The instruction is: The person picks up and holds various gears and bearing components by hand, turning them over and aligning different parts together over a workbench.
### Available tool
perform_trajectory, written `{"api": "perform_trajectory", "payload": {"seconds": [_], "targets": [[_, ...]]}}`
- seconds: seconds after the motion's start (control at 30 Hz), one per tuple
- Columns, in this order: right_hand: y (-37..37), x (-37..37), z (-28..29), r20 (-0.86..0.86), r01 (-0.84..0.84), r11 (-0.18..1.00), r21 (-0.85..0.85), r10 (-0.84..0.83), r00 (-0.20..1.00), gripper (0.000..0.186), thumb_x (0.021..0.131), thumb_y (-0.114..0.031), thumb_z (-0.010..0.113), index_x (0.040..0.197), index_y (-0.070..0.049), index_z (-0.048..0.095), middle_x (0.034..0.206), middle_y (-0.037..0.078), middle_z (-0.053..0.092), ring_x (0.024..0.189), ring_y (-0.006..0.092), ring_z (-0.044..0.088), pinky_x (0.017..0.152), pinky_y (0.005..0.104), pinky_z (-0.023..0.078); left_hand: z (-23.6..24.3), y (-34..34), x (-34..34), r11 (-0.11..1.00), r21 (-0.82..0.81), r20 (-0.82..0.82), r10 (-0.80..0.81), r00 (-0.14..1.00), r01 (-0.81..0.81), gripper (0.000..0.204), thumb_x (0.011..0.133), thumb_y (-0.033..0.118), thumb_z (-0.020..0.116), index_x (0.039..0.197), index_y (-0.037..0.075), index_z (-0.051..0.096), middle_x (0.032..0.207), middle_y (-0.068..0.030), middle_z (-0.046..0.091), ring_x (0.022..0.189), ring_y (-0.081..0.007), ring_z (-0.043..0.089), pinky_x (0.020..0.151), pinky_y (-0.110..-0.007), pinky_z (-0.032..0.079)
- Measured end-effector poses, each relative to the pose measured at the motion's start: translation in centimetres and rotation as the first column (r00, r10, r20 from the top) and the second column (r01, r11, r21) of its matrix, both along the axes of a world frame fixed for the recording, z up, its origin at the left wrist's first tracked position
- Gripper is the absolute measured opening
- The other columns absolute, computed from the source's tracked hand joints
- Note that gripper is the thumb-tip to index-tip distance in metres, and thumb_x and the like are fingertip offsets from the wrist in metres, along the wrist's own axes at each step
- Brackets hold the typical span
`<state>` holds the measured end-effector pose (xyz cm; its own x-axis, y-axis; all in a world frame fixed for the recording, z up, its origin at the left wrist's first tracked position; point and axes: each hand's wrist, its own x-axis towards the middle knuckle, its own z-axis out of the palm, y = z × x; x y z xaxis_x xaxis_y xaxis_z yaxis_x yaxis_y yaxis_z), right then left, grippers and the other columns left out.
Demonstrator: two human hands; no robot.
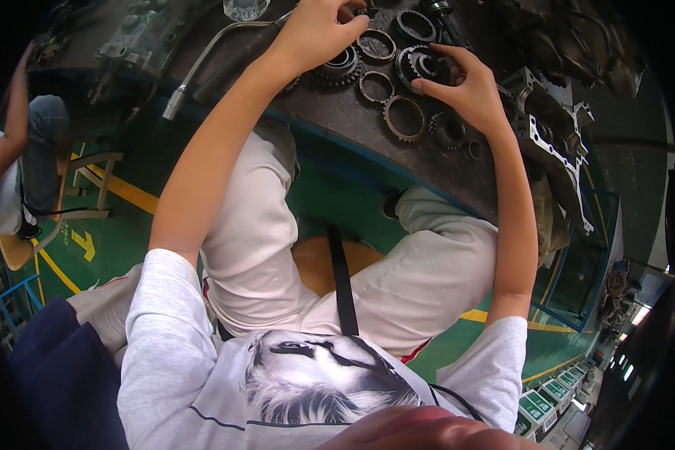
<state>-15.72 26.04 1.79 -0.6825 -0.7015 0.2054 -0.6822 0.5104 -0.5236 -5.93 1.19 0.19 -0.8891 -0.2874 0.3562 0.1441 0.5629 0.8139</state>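
My left hand (322,30) is at the top of the view, fingers curled over a dark part that I cannot make out, above a toothed gear (337,73). My right hand (469,86) has its thumb and fingers round a dark geared ring assembly (411,56) on the metal bench (330,112). Around them lie a dark ring (415,17), thinner rings (375,34), a brass-toned toothed ring (394,127), another gear (448,142) and a small ring (475,148).
A bent wrench (174,101) lies left of my arms. A cast housing (547,124) sits at the bench's right, dark castings (577,37) behind it. Seated people (15,142) are at the left. My legs are under the bench edge.
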Motion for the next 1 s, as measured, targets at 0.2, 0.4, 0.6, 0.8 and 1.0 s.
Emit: {"api": "perform_trajectory", "payload": {"seconds": [0.2,0.4,0.6,0.8,1.0], "targets": [[-0.1,0.2,0.2,-0.014,0.039,0.999,0.009,-0.039,0.999,0.071,0.065,-0.038,0.090,0.120,0.001,0.067,0.099,0.009,0.068,0.074,0.0146,0.057,0.069,0.0286,0.049,-0.3,0.0,-0.1,1.000,0.008,-0.026,-0.003,1.000,0.004,0.029,0.089,0.016,0.067,0.109,-0.005,0.067,0.083,-0.0177,0.073,0.075,-0.0241,0.072,0.070,-0.035,0.056],[-0.3,0.3,-0.2,-0.054,0.041,0.999,-0.025,-0.043,0.998,0.068,0.066,-0.036,0.090,0.120,-0.001,0.068,0.093,0.005,0.064,0.072,0.0115,0.053,0.066,0.0264,0.045,0.1,0.1,0.1,1.000,0.017,0.010,0.003,1.000,-0.003,0.029,0.089,0.016,0.067,0.109,-0.004,0.067,0.082,-0.0168,0.073,0.075,-0.0231,0.072,0.070,-0.034,0.056],[0.0,-0.5,-0.3,-0.017,-0.017,1.000,-0.013,0.017,1.000,0.076,0.066,-0.038,0.089,0.127,-0.002,0.064,0.110,0.010,0.067,0.085,0.0161,0.059,0.077,0.0293,0.049,-0.3,-0.1,0.0,1.000,0.021,-0.004,-0.010,1.000,0.010,0.027,0.089,0.016,0.067,0.108,-0.003,0.068,0.081,-0.0163,0.073,0.074,-0.0225,0.072,0.069,-0.034,0.056],[0.8,-1.5,-1.1,0.118,-0.083,0.995,-0.048,0.088,0.989,0.076,0.069,-0.034,0.087,0.135,-0.006,0.060,0.124,0.011,0.065,0.097,0.0203,0.058,0.090,0.0313,0.048,-0.6,-0.1,-0.1,1.000,0.006,-0.030,-0.022,0.999,0.022,0.027,0.088,0.015,0.067,0.106,-0.004,0.068,0.081,-0.0165,0.073,0.074,-0.0225,0.072,0.069,-0.034,0.056],[0.9,-1.1,-1.1,0.099,-0.082,0.995,-0.053,0.086,0.991,0.075,0.072,-0.030,0.086,0.139,-0.011,0.058,0.118,0.005,0.062,0.095,0.0153,0.052,0.087,0.0271,0.045,-0.4,0.2,0.0,1.000,0.017,-0.046,-0.024,0.999,0.025,0.027,0.088,0.015,0.066,0.107,-0.004,0.068,0.083,-0.0174,0.073,0.075,-0.0225,0.071,0.070,-0.034,0.056]]}}
